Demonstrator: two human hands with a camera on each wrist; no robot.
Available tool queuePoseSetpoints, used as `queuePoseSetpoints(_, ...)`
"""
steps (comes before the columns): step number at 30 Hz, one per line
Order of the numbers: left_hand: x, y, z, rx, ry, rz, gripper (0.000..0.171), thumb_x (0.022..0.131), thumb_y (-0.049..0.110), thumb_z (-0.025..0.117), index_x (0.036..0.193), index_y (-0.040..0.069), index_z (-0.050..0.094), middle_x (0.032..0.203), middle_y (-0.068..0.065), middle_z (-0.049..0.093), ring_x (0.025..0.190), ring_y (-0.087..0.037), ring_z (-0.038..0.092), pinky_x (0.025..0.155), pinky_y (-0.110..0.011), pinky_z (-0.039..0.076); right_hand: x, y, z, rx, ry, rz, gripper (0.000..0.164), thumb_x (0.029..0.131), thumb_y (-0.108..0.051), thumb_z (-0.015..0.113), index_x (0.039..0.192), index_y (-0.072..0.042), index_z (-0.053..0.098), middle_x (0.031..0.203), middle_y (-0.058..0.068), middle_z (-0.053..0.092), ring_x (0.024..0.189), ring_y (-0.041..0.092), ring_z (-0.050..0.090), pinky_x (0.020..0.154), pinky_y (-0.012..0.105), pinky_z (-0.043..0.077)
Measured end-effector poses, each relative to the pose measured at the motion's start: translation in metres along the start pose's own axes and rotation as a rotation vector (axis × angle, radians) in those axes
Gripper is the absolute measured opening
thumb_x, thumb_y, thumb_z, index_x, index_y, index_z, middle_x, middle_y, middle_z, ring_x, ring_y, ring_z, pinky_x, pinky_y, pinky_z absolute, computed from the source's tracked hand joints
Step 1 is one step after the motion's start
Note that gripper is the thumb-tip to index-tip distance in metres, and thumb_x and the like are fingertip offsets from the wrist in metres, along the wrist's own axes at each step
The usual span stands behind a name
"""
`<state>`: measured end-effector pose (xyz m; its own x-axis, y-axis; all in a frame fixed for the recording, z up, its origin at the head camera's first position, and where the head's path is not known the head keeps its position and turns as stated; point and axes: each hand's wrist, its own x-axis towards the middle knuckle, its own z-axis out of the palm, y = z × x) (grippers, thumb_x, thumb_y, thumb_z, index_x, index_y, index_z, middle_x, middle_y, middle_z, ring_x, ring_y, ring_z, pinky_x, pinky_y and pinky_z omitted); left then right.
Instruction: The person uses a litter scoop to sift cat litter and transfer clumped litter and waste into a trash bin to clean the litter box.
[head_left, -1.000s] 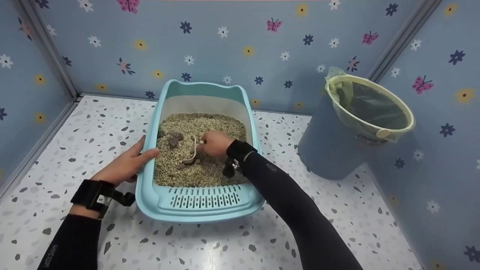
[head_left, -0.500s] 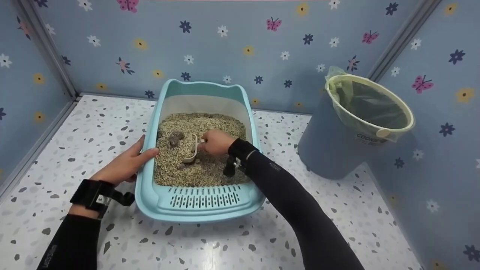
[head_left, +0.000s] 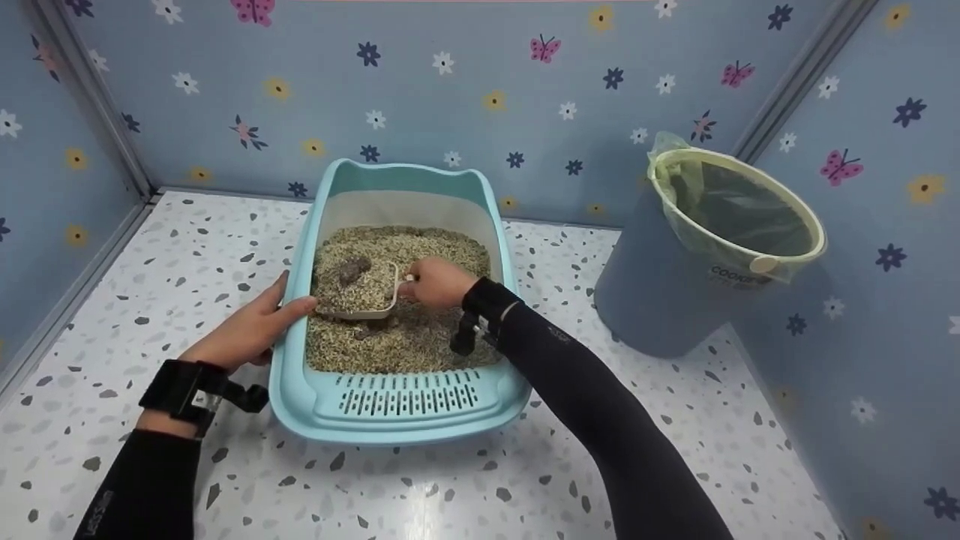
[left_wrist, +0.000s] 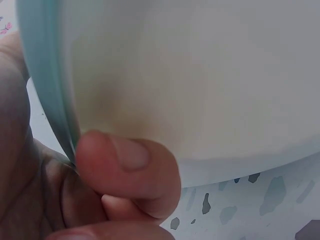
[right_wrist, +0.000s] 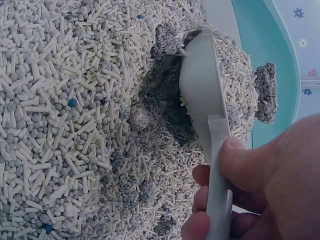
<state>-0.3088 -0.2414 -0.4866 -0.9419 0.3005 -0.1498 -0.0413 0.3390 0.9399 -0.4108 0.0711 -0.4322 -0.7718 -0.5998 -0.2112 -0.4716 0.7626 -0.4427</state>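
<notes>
A light blue litter box [head_left: 397,431] holds tan cat litter [head_left: 442,345]. My right hand [head_left: 439,283] grips the handle of a pale litter scoop [head_left: 384,312], fingers wrapped round it. Litter is heaped in the scoop's bowl [right_wrist: 200,75], and a dark hollow lies beside it in the right wrist view. A grey-brown clump [head_left: 354,268] shows at the scoop's far side; smaller dark bits [head_left: 367,328] lie nearer. My left hand [head_left: 251,322] holds the box's left rim, thumb on top. Below, its curled fingers [left_wrist: 130,165] touch the outer wall.
A grey-blue bin [head_left: 660,285] with a cream rim and a pale green bag [head_left: 694,180] stands to the right. Flower-patterned walls [head_left: 450,90] enclose the back and sides. The speckled floor [head_left: 360,495] runs around the box.
The scoop has come up through the litter and levelled out, now loaded, with its bowl under or beside the clump. My right hand shifted slightly. The left hand stayed on the rim.
</notes>
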Motion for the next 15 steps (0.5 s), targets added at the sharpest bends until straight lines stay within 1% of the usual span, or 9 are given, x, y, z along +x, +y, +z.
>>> queuePoseSetpoints(1,-0.0003,0.0003,0.0001,-0.004,-0.002,0.0,0.087,0.117,0.056,0.052,0.177,0.044,-0.009,0.086,-0.012,0.058,0.054,-0.013,0.053,0.045,-0.027,0.042,-0.0005,-0.0003,-0.0001,0.001,0.005,0.001,0.044,0.118,-0.03,0.06,0.081,-0.017,0.041,0.072,-0.003,0.029,0.063,0.012,0.029,0.07,0.03,0.028)
queuePoseSetpoints(2,-0.0007,0.0007,0.0002,-0.007,-0.004,0.002,0.087,0.117,0.056,0.052,0.177,0.044,-0.01,0.087,-0.012,0.058,0.055,-0.014,0.056,0.045,-0.028,0.043,-0.001,-0.0006,-0.0002,0.0,0.009,0.004,0.044,0.118,-0.03,0.061,0.081,-0.017,0.041,0.072,-0.003,0.03,0.063,0.012,0.03,0.07,0.03,0.028)
queuePoseSetpoints(5,-0.0014,0.0012,0.0006,-0.016,-0.01,-0.001,0.087,0.117,0.056,0.052,0.177,0.044,-0.01,0.085,-0.012,0.055,0.055,-0.014,0.053,0.046,-0.028,0.042,-0.0023,-0.0014,-0.0004,-0.003,0.018,0.003,0.045,0.118,-0.03,0.061,0.08,-0.018,0.04,0.073,-0.003,0.031,0.064,0.013,0.032,0.069,0.029,0.029)
queuePoseSetpoints(8,-0.002,0.0012,0.0004,-0.007,-0.005,-0.006,0.088,0.116,0.057,0.052,0.178,0.043,-0.009,0.088,-0.012,0.059,0.057,-0.015,0.057,0.046,-0.028,0.044,-0.0038,-0.0024,-0.0007,0.005,0.024,0.003,0.045,0.118,-0.03,0.061,0.079,-0.018,0.04,0.072,-0.004,0.032,0.063,0.012,0.033,0.068,0.029,0.029)
queuePoseSetpoints(10,-0.002,0.0008,0.0001,0.0,0.0,-0.01,0.089,0.116,0.058,0.053,0.178,0.042,-0.009,0.087,-0.011,0.059,0.055,-0.014,0.053,0.046,-0.028,0.044,-0.0046,-0.0026,-0.0008,0.025,0.027,0.01,0.046,0.118,-0.031,0.061,0.079,-0.018,0.041,0.071,-0.004,0.032,0.062,0.012,0.032,0.067,0.029,0.029)
queuePoseSetpoints(15,-0.0017,0.0002,-0.0004,0.009,0.004,-0.012,0.089,0.116,0.058,0.053,0.178,0.041,-0.008,0.088,-0.011,0.059,0.055,-0.014,0.053,0.046,-0.028,0.045,-0.0063,-0.0024,-0.0007,0.075,0.036,0.016,0.048,0.118,-0.032,0.061,0.076,-0.018,0.042,0.067,-0.004,0.033,0.058,0.012,0.03,0.065,0.029,0.029)
